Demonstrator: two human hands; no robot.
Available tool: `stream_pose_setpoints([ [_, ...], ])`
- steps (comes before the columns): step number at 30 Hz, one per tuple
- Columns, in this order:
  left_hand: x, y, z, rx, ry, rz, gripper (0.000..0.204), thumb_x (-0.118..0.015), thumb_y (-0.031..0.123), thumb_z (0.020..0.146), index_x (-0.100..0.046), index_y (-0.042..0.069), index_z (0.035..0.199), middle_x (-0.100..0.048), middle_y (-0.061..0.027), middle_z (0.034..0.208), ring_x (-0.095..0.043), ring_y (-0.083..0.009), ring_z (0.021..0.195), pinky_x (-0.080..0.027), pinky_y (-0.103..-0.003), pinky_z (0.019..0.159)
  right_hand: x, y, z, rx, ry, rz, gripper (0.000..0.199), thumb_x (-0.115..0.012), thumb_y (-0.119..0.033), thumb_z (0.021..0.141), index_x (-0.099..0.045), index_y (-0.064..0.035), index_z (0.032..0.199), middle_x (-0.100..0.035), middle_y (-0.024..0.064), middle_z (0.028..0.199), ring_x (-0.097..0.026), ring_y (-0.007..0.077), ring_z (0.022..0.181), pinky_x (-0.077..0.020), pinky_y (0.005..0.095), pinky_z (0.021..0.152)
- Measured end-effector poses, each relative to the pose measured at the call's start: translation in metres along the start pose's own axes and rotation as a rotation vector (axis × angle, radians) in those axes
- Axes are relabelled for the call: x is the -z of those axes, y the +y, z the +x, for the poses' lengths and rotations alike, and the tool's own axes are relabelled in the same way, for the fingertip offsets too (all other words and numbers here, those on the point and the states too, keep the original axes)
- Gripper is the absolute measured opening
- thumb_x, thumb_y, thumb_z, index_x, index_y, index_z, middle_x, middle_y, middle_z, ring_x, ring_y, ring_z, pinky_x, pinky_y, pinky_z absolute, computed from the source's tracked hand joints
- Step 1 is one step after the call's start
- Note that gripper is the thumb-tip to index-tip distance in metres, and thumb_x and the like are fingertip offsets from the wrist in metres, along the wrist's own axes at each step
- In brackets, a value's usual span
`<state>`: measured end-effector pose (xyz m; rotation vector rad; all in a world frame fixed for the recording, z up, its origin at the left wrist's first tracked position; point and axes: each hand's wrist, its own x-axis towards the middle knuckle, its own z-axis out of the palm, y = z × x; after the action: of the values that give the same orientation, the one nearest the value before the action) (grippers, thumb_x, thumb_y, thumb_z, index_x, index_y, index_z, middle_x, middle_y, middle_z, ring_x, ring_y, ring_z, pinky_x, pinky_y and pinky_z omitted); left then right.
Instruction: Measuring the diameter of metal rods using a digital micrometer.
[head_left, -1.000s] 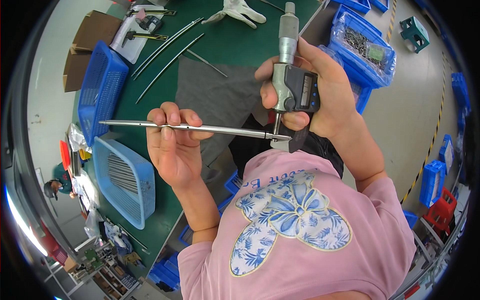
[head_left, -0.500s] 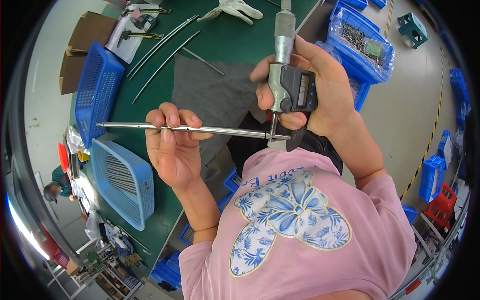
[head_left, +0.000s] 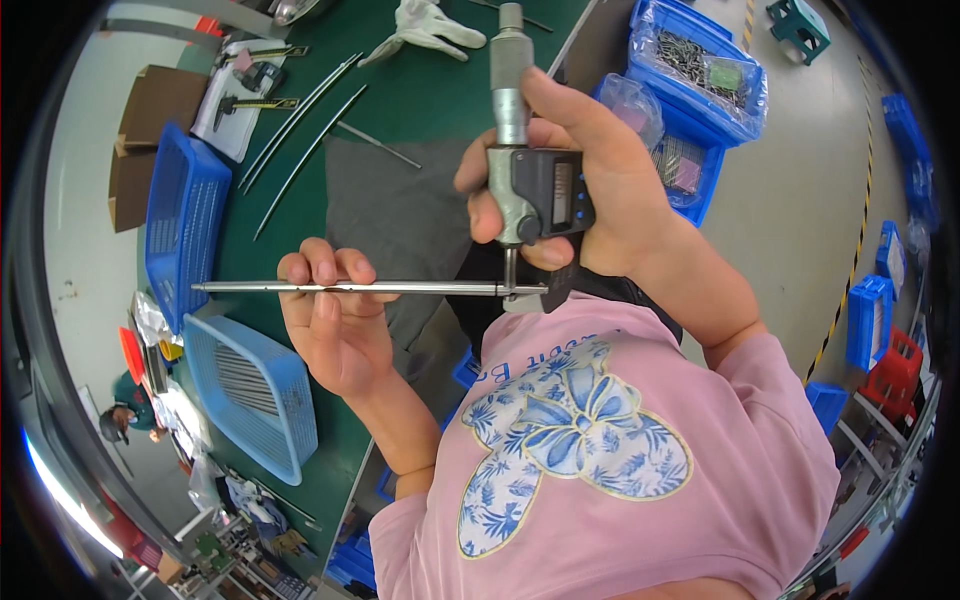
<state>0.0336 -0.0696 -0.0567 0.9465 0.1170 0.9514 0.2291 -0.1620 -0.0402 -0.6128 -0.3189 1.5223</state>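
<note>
My left hand (head_left: 338, 325) pinches a thin, shiny metal rod (head_left: 425, 287) between thumb and fingers, holding it level. The narrower tip of the rod sticks out to the left, over the rim of a basket. In my right hand (head_left: 610, 180) is a digital micrometer (head_left: 515, 195), its thimble upward and its small screen facing me. The rod's right end sits in the gap between the micrometer's spindle and its lower anvil. My right thumb lies beside the thimble, and my fingers wrap the frame.
A blue basket (head_left: 185, 215) and a light-blue basket (head_left: 300, 420) holding several rods stand at left. Rods (head_left: 310, 165), a grey cloth (head_left: 375, 200), a white glove (head_left: 425, 28) and calipers (head_left: 255, 103) lie on the green table. Blue bins (head_left: 690, 70) stand at right; another person (head_left: 130, 410) is far left.
The micrometer and my right hand have shifted left in view, and the rod sits lower and more level. Both hands keep their hold. The surroundings have shifted slightly with the view.
</note>
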Motion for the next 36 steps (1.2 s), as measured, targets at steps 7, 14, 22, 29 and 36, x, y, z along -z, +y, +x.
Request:
stream_pose_setpoints([
  [7, -0.003, 0.000, -0.001, -0.009, 0.040, 0.053, 0.021, -0.042, -0.002, 0.081, -0.038, 0.004, 0.100, -0.038, -0.0082, 0.091, -0.049, -0.0202, 0.083, -0.055, -0.033, 0.062, -0.002, 0.001, -0.002, 0.016, -0.010, -0.068, 0.063, -0.031, -0.051, 0.084, -0.054, 0.0074, 0.088, -0.058, 0.0192, 0.066, -0.044, 0.0148, 0.034, -0.0363, 0.0207, 0.031],
  [14, -0.007, 0.001, -0.002, -0.026, 0.047, 0.009, 0.021, -0.042, -0.003, 0.080, -0.037, 0.004, 0.099, -0.038, -0.0083, 0.091, -0.049, -0.0207, 0.082, -0.055, -0.033, 0.062, -0.007, 0.000, -0.006, 0.005, 0.054, 0.084, 0.060, -0.021, -0.042, 0.088, -0.052, 0.0097, 0.090, -0.057, 0.0208, 0.065, -0.041, 0.0158, 0.031, -0.0354, 0.0222, 0.030],
  [22, -0.008, 0.001, -0.002, -0.024, 0.035, -0.018, 0.021, -0.042, -0.004, 0.080, -0.037, 0.003, 0.099, -0.037, -0.0088, 0.090, -0.049, -0.0210, 0.082, -0.056, -0.034, 0.064, -0.004, 0.002, -0.006, -0.002, 0.014, 0.106, 0.062, -0.024, -0.045, 0.087, -0.051, 0.0098, 0.092, -0.058, 0.0208, 0.068, -0.042, 0.0161, 0.032, -0.0370, 0.0223, 0.031],
  [29, -0.009, 0.000, -0.001, -0.024, 0.033, -0.020, 0.021, -0.042, -0.004, 0.080, -0.037, 0.003, 0.098, -0.037, -0.0089, 0.090, -0.048, -0.0210, 0.083, -0.056, -0.034, 0.063, -0.001, 0.002, -0.006, -0.009, 0.008, 0.129, 0.062, -0.027, -0.049, 0.086, -0.053, 0.0076, 0.089, -0.058, 0.0204, 0.067, -0.043, 0.0163, 0.033, -0.0366, 0.0216, 0.031],
  [36, -0.009, 0.003, 0.001, 0.019, -0.073, -0.031, 0.020, -0.038, -0.005, 0.081, -0.032, 0.003, 0.098, -0.033, -0.0082, 0.093, -0.042, -0.0181, 0.083, -0.052, -0.027, 0.071, -0.001, 0.004, -0.004, 0.023, -0.020, 0.040, 0.061, -0.034, -0.052, 0.083, -0.055, 0.0052, 0.082, -0.058, 0.0200, 0.066, -0.046, 0.0152, 0.034, -0.0355, 0.0209, 0.029],
])
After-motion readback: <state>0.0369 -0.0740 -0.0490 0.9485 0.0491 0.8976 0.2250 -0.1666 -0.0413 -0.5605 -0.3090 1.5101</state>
